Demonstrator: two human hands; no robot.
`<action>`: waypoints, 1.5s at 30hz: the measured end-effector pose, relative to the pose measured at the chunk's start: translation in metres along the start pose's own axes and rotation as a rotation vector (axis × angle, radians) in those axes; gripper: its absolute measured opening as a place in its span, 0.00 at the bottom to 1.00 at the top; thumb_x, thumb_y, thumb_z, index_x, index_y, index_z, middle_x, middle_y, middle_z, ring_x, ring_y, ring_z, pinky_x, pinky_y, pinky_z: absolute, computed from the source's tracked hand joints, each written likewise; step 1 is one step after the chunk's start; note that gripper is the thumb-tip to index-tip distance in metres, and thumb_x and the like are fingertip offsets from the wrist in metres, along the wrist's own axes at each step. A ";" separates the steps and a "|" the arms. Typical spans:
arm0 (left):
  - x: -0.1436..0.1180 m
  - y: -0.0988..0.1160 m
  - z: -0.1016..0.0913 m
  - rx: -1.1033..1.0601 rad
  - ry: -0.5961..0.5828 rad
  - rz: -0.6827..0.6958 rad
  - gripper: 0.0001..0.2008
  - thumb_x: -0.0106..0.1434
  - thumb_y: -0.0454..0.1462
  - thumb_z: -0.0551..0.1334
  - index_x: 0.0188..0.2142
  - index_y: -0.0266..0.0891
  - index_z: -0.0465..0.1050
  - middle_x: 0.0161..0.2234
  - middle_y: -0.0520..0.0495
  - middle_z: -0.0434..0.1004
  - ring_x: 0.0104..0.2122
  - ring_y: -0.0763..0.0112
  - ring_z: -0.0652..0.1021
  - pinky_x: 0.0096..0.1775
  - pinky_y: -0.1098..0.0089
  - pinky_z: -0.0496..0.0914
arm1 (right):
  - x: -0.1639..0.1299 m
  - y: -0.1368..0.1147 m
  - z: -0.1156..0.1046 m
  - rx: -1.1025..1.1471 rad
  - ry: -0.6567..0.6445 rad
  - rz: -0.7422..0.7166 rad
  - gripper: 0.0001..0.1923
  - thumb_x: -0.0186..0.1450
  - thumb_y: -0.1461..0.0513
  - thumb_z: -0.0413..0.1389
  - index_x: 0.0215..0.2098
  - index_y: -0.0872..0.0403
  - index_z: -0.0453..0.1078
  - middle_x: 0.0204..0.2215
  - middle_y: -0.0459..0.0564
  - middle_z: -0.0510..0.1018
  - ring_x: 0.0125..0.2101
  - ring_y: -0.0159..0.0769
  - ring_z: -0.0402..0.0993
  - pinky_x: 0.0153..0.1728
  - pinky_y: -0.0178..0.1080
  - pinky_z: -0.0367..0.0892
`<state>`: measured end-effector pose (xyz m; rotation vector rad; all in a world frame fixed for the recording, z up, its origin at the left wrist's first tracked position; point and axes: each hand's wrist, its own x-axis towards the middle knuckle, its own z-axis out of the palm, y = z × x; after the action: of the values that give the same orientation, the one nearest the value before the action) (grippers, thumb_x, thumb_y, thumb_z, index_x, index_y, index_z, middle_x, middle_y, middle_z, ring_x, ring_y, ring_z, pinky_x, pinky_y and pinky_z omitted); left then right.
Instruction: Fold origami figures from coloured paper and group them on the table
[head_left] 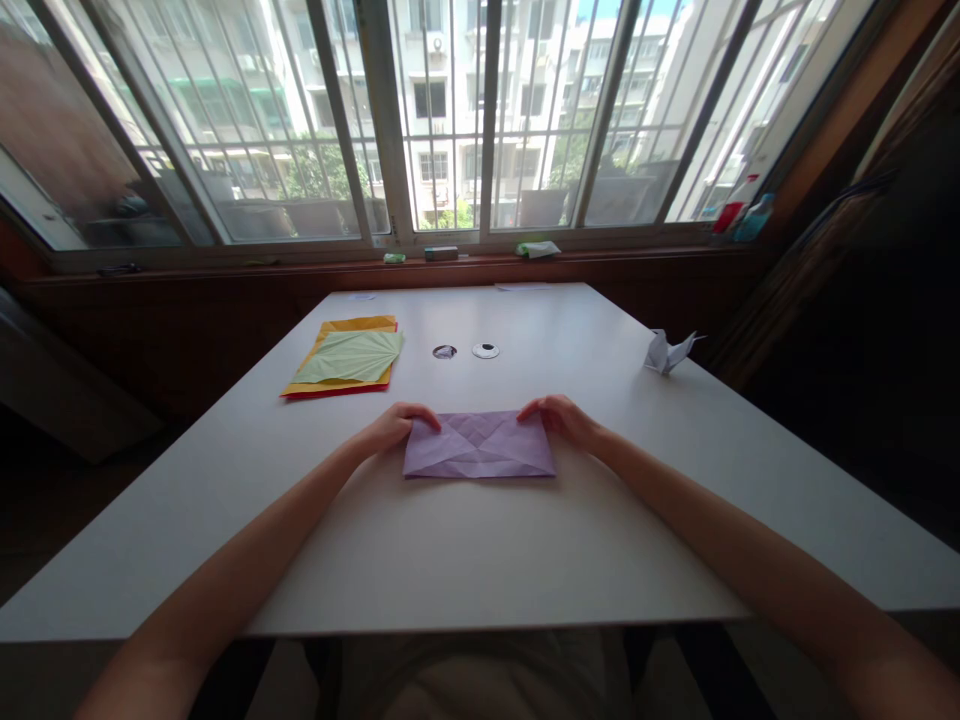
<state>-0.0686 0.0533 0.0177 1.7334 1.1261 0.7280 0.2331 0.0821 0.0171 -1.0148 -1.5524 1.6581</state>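
Note:
A folded sheet of purple origami paper [480,448] lies in front of me, a wide rectangle with crossing creases and a narrow folded strip along its near edge. My left hand [397,425] pinches its upper left corner, thumb on top and the other fingers behind or under the paper. At the upper right corner my right hand [564,418] grips it in the same way. Both hands are closed on the paper; the fingers beneath it are partly hidden.
The white table [480,570] carries a stack of creased green paper [352,358] over yellow and red sheets at left. Two round cable holes [486,351] sit in the middle. A white folded paper crane [666,352] stands near the right edge. Small items line the windowsill [480,262].

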 end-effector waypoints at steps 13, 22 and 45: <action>-0.012 0.011 0.043 0.696 0.295 0.367 0.09 0.55 0.36 0.56 0.36 0.41 0.70 0.49 0.46 0.66 0.47 0.63 0.67 0.49 0.61 0.60 | -0.007 0.006 0.030 -0.698 0.141 -0.333 0.18 0.49 0.61 0.57 0.39 0.54 0.68 0.25 0.43 0.70 0.23 0.29 0.62 0.24 0.32 0.58; -0.016 0.019 0.062 0.728 -0.017 0.446 0.17 0.62 0.39 0.50 0.50 0.42 0.63 0.51 0.46 0.66 0.52 0.68 0.65 0.52 0.66 0.58 | -0.007 0.014 0.040 -0.835 0.404 -0.421 0.17 0.51 0.65 0.54 0.41 0.54 0.66 0.29 0.47 0.72 0.27 0.33 0.67 0.32 0.36 0.63; -0.010 0.015 0.053 0.696 0.019 0.472 0.14 0.62 0.36 0.49 0.44 0.42 0.68 0.47 0.47 0.70 0.49 0.68 0.67 0.50 0.65 0.61 | -0.018 0.010 0.049 -1.080 -0.034 -0.689 0.10 0.61 0.60 0.50 0.39 0.52 0.69 0.36 0.52 0.73 0.38 0.36 0.68 0.38 0.38 0.64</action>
<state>-0.0231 0.0219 0.0094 2.6437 1.0589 0.6672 0.1999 0.0411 0.0089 -0.7369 -2.4993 0.3014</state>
